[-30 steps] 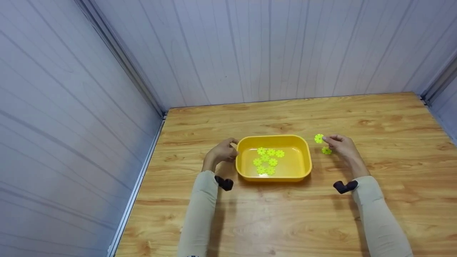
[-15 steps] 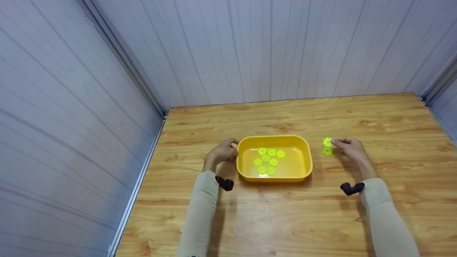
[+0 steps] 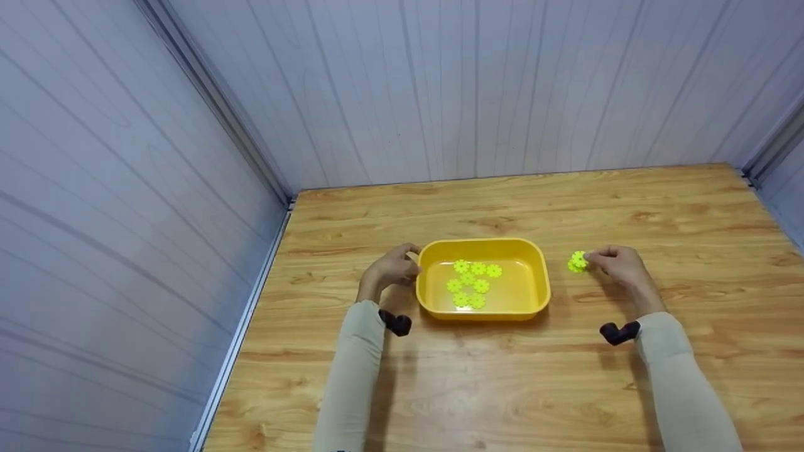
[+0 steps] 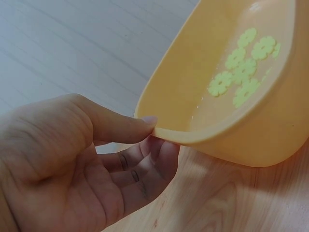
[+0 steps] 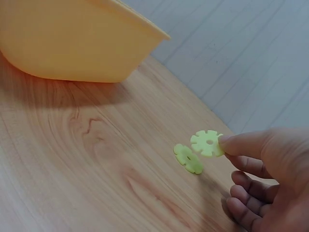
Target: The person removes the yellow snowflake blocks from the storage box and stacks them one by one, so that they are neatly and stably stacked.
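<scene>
My left hand (image 3: 396, 266) grips the left rim of a yellow plastic basin (image 3: 482, 315), thumb on top and curled fingers below it in the left wrist view. Several yellow-green flower-shaped slotted discs (image 4: 244, 71) lie on the basin's floor. Right of the basin, my right hand (image 3: 619, 265) pinches another flower-shaped disc (image 5: 206, 143) by its edge, between thumb and index finger. A second loose disc (image 5: 188, 158) is on the table just beside and below the held one. In the head view the two overlap; whether they touch is unclear.
The wood-grain table (image 3: 502, 389) reaches back to a pale panelled wall (image 3: 440, 88). A metal-edged panel wall (image 3: 125, 251) stands along the left side. Black wrist-worn devices (image 3: 396, 323) sit on both cuffs.
My right hand has moved right and slightly toward me, carrying the held disc over to the disc on the table. The left hand and the basin stay nearly still.
</scene>
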Motion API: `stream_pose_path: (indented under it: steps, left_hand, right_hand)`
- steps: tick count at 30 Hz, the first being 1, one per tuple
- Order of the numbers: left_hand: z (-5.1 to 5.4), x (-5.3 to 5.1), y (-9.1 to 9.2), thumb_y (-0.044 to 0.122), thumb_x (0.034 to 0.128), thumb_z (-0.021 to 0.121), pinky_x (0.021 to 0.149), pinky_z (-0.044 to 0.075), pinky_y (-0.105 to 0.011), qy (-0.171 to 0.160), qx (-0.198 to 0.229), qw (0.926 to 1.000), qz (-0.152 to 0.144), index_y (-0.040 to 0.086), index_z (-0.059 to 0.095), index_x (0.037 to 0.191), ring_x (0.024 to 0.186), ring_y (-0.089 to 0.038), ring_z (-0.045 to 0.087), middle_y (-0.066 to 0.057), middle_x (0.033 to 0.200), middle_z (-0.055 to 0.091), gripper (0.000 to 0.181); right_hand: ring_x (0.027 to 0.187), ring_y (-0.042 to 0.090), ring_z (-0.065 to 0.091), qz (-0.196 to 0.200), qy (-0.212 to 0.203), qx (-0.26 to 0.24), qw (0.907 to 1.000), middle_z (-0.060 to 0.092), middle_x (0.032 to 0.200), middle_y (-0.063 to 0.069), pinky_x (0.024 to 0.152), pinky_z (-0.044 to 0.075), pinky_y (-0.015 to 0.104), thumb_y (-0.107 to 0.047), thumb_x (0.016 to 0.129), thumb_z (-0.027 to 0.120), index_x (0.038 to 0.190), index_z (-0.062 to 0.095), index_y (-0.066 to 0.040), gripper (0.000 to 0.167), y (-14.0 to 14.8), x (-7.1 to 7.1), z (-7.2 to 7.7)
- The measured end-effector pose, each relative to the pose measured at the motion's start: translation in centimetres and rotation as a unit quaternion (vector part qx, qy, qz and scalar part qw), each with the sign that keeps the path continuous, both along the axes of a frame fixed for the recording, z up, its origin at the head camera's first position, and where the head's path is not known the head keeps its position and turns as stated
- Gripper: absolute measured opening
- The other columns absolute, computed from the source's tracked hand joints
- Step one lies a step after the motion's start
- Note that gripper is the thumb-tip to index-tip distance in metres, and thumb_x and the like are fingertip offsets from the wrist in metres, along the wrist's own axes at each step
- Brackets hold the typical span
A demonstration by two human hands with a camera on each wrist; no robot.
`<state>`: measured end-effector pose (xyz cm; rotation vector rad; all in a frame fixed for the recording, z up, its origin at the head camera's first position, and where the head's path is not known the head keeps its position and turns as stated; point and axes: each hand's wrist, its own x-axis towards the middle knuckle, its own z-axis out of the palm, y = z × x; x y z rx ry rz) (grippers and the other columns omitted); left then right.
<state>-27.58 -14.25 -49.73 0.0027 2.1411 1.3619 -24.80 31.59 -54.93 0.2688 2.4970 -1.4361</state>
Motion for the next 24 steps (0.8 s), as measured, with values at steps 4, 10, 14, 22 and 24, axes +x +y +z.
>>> stream_pose_path:
  steps: [4, 10, 14, 22, 24]
  left_hand:
    - [-0.1, -0.1, 0.1, 0.001, 0.0899, 0.055, 0.091, 0.050, -0.047, -0.008, 0.004, 1.0000, 0.002, 0.009, 0.045, 0.133, 0.075, -0.018, 0.053, -0.008, 0.092, 0.050, 0.045]
    - [-0.1, -0.2, 0.1, 0.002, 0.0903, 0.055, 0.088, 0.052, -0.043, -0.011, -0.004, 0.9999, 0.000, 0.009, 0.046, 0.133, 0.079, -0.018, 0.054, -0.009, 0.095, 0.050, 0.044]
    - [-0.2, -0.2, 0.1, 0.002, 0.0894, 0.056, 0.082, 0.054, -0.038, -0.003, -0.009, 1.0000, 0.001, 0.010, 0.048, 0.130, 0.078, -0.017, 0.055, -0.008, 0.094, 0.051, 0.042]
    - [-0.3, -0.1, 0.0, 0.004, 0.0887, 0.057, 0.085, 0.053, -0.040, -0.001, -0.016, 0.9999, 0.005, 0.011, 0.049, 0.129, 0.079, -0.017, 0.055, -0.009, 0.097, 0.052, 0.042]
    - [-0.2, -0.1, 0.0, 0.004, 0.0887, 0.056, 0.087, 0.052, -0.042, -0.001, -0.019, 0.9998, 0.005, 0.011, 0.049, 0.129, 0.080, -0.018, 0.056, -0.009, 0.098, 0.052, 0.041]
  right_hand:
    - [0.071, 0.011, 0.046, 0.006, -0.007, 0.010, 0.9999, 0.057, 0.105, 0.007, 0.063, 0.046, 0.028, -0.044, 0.093, 0.057, 0.117, 0.057, 0.001, 0.051, -0.2, 0.1, 0.1]
    - [0.080, 0.015, 0.051, 0.011, -0.004, 0.035, 0.9993, 0.057, 0.113, 0.014, 0.068, 0.047, 0.028, -0.041, 0.094, 0.055, 0.115, 0.058, 0.001, 0.047, -0.5, 0.1, 0.0]
    - [0.071, 0.013, 0.049, 0.014, 0.015, 0.059, 0.9981, 0.061, 0.105, 0.014, 0.061, 0.045, 0.027, -0.037, 0.095, 0.056, 0.111, 0.061, 0.001, 0.042, -0.5, 0.1, -0.2]
    - [0.074, 0.017, 0.050, 0.015, 0.043, 0.099, 0.9940, 0.062, 0.101, 0.015, 0.062, 0.044, 0.027, -0.031, 0.095, 0.057, 0.103, 0.064, 0.001, 0.034, -1.0, 0.0, -0.3]
    - [0.073, 0.017, 0.049, 0.014, 0.046, 0.106, 0.9932, 0.063, 0.099, 0.015, 0.062, 0.043, 0.027, -0.030, 0.094, 0.057, 0.100, 0.064, 0.001, 0.033, -1.1, -0.1, -0.4]
